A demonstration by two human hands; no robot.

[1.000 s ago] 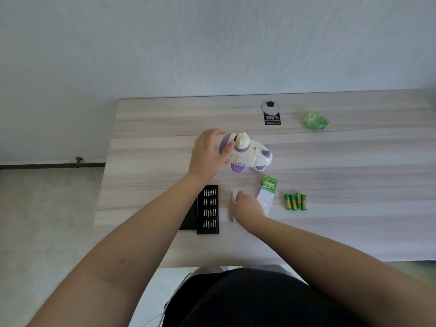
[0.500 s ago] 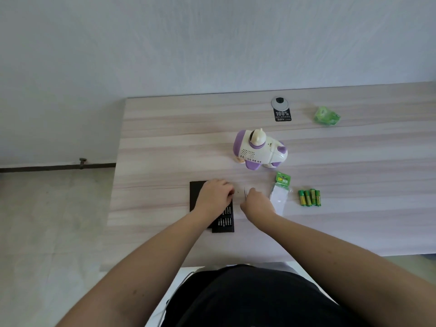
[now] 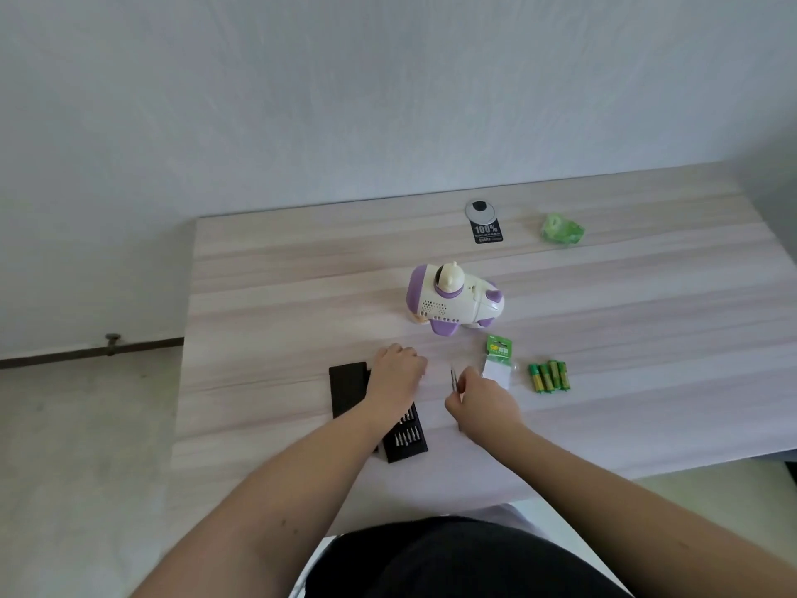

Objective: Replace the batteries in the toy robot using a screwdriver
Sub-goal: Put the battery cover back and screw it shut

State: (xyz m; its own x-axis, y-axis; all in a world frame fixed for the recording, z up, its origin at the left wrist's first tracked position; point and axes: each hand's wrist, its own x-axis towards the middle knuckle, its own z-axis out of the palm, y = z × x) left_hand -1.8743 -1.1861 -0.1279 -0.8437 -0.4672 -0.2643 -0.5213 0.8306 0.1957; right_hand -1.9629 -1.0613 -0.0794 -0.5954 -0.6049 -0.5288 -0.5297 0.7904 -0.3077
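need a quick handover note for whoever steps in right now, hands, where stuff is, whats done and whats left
Left hand: rests over the open bit case; its grip is hidden.
Right hand: grips the slim screwdriver.
Toy robot: upright mid-table, untouched by either hand.
Four loose batteries lie right of the battery pack.
Done: tool in hand.
Left: apparently fit a bit, open the toy's battery cover, swap batteries, close it.

On the desk (image 3: 267, 295), the toy robot (image 3: 453, 302) stands behind the bit case (image 3: 405, 438); batteries (image 3: 550, 376) lie right.
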